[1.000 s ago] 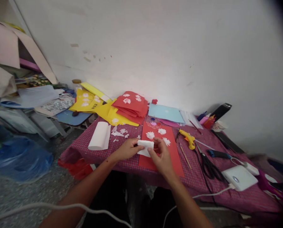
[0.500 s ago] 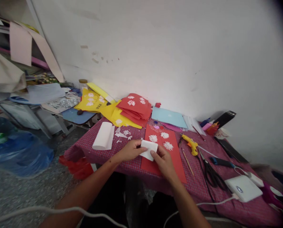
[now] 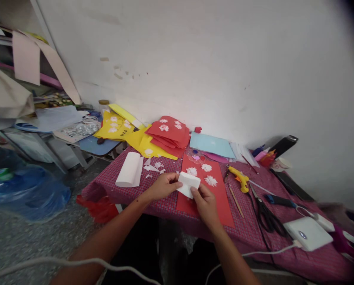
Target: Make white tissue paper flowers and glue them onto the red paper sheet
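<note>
Between both hands is a small folded piece of white paper point(image 3: 189, 184), held above a red sheet of paper point(image 3: 216, 204). My left hand point(image 3: 165, 185) pinches its left edge with thumb and fingers closed. At its lower right, my right hand point(image 3: 205, 202) grips it, thumb on top. On the red sheet behind the hands lie white frilly paper flowers point(image 3: 211, 181). To the left, a white paper roll point(image 3: 129, 170) rests on the checked tablecloth point(image 3: 105, 177), with torn white scraps point(image 3: 151, 168) beside it.
Red sheets point(image 3: 169, 136) with flowers are stacked at the back, beside yellow paper point(image 3: 141, 142). On the right lie a yellow glue gun point(image 3: 239, 179), a wooden stick point(image 3: 236, 201), black scissors point(image 3: 267, 215) and a white box point(image 3: 307, 232) with a cable. A blue folder point(image 3: 212, 145) lies against the wall.
Both hands have shifted slightly to the right with the white paper, which now looks a little more tilted. The camera view has moved slightly.
</note>
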### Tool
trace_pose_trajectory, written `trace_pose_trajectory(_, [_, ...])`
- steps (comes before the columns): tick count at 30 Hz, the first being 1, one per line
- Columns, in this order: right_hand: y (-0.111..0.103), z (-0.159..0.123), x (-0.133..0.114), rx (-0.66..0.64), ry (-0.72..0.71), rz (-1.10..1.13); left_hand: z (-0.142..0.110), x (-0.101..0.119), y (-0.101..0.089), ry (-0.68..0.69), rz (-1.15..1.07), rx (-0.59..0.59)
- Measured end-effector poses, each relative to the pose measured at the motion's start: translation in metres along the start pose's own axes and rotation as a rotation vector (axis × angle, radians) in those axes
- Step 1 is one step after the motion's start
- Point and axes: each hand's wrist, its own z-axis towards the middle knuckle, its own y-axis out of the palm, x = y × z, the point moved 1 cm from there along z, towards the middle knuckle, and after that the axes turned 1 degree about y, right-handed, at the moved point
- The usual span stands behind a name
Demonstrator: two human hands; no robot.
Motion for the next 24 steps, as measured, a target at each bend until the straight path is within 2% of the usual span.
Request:
trace_pose_trajectory(4, [0.000,-0.002,-0.003,0.021,0.019,0.013,0.000,-0.002,-0.001,-0.013,0.006,0.041])
trace_pose_trajectory(10, [-0.002,-0.005,-0.007,0.211,-0.063,0.030,0.002,0.000,-0.001,-0.030,0.016,0.036])
trace_pose_trajectory(15, [-0.003,-0.007,-0.007,0.268,-0.111,0.037,0.003,0.003,-0.001,-0.041,0.017,0.028])
trace_pose_trajectory(17, [-0.006,-0.007,-0.010,0.294,-0.150,-0.025,0.002,0.003,-0.002,-0.039,0.028,0.022])
trace_pose_trajectory(19, [-0.010,-0.005,-0.017,0.303,-0.247,-0.134,0.002,0.003,-0.002,-0.028,0.051,0.011])
trace_pose_trajectory(24, [-0.017,0.004,-0.036,0.220,-0.527,-0.557,0.001,0.004,-0.001,-0.017,0.088,-0.009])
